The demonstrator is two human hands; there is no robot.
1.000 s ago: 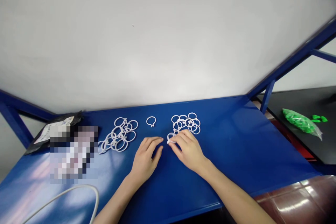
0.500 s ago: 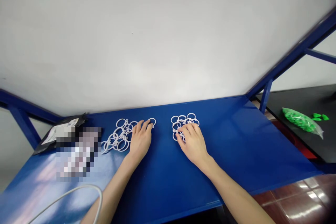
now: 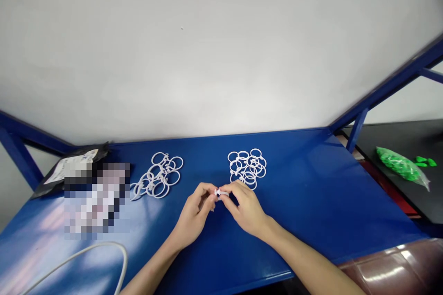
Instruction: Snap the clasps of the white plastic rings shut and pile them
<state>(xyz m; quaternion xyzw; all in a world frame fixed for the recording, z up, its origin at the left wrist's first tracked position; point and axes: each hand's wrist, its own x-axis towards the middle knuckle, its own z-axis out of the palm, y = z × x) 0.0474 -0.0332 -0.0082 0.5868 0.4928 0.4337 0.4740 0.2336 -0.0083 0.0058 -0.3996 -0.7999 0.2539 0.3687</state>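
Both hands meet above the middle of the table, fingertips pinched on one small white plastic ring (image 3: 223, 193). It looks like a curtain ring with little knobs, and fingers cover much of it. My left hand (image 3: 196, 212) grips its left end between thumb and fingers. On the right side my right hand (image 3: 247, 205) pinches it between thumb and forefinger. Just beyond my right hand lies a group of overlapping white rings (image 3: 255, 162). A second heap of white rings (image 3: 159, 176) spreads to the left, apart from my left hand.
A black package (image 3: 74, 166) with a white label lies at the left, partly blurred out. White cable (image 3: 117, 245) curves over the near left of the blue table (image 3: 304, 203). A bag of green pieces (image 3: 401, 165) rests on a black surface at right. A wall rises behind.
My left hand has come right and nearer from the left heap, and a ring from there appears to be in it. My right hand has drawn back from the right group. Both now pinch one ring.
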